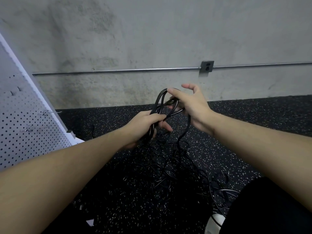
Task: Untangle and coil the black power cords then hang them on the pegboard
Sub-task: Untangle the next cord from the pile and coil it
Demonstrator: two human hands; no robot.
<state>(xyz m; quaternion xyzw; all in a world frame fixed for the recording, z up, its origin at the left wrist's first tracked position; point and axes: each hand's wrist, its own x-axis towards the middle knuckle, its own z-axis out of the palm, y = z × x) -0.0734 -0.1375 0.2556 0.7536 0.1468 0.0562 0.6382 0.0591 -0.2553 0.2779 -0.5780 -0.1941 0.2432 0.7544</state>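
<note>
A partly coiled black power cord (160,98) is held up in front of me. My left hand (145,124) grips the bundled loops at their lower end. My right hand (190,102) holds the top of the loops, thumb over the cord and the lower fingers curled under it, while the index finger sticks out. From the coil a loose strand (187,127) drops to a tangled pile of black cords (173,166) on the floor. The white pegboard (20,125) stands tilted at the left, with metal hooks (49,112) on it.
The floor is black speckled rubber (253,132). A concrete wall rises behind, with a metal conduit (118,70) and an outlet box (207,66). My dark-clothed knee (263,208) and a white object (214,222) are at the lower right.
</note>
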